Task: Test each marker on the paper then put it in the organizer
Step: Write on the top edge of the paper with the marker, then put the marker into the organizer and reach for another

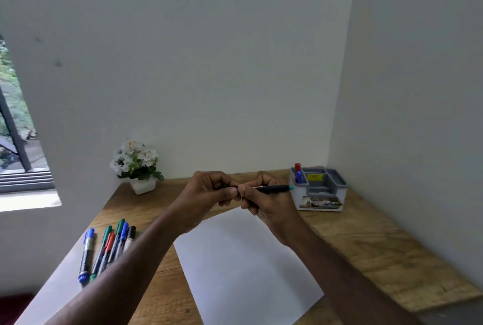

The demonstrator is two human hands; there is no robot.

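Both my hands hold one thin black marker [274,189] level above the far edge of the white paper [243,267]; its teal end points right toward the organizer. My left hand [209,194] grips the marker's left end, which is hidden inside the fingers. My right hand [264,199] pinches the barrel just beside it. The grey and white organizer [326,194] stands at the back right with a red marker [297,168] and a blue marker [299,176] upright in its left compartment. Several markers [107,249] lie side by side on the table's left.
A white pot of white flowers [138,165] stands at the back left of the wooden table [371,254]. Walls close the table in at the back and right. A window is on the left.
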